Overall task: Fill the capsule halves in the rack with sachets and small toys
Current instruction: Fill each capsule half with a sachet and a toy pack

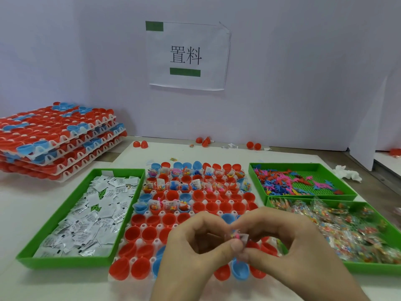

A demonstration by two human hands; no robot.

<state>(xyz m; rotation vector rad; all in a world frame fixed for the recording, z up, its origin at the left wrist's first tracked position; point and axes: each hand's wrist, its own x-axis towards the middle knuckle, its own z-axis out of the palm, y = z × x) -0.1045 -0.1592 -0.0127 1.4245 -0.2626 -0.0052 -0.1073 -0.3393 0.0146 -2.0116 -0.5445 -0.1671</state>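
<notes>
The left hand [192, 246] and right hand [293, 246] pinch one blurred clear toy packet [237, 237], hiding some capsule halves [138, 220] in the rack [143, 225].

Looks like a small packing workshop, hand-assembly bench [23, 216] sort of thing. Printed sign [186, 56] taped to a plain partition [293, 83], top centre. Tall stack [54, 144] of loaded racks at mid left. Green trays [65, 262] sorted by part: sachets [91, 216] lower left, toys [282, 183] right of centre, clear bags [347, 231] lower right. One rack [143, 225] of capsule halves [211, 206] in the middle, plus loose ones strewn along the bench's far edge.
</notes>
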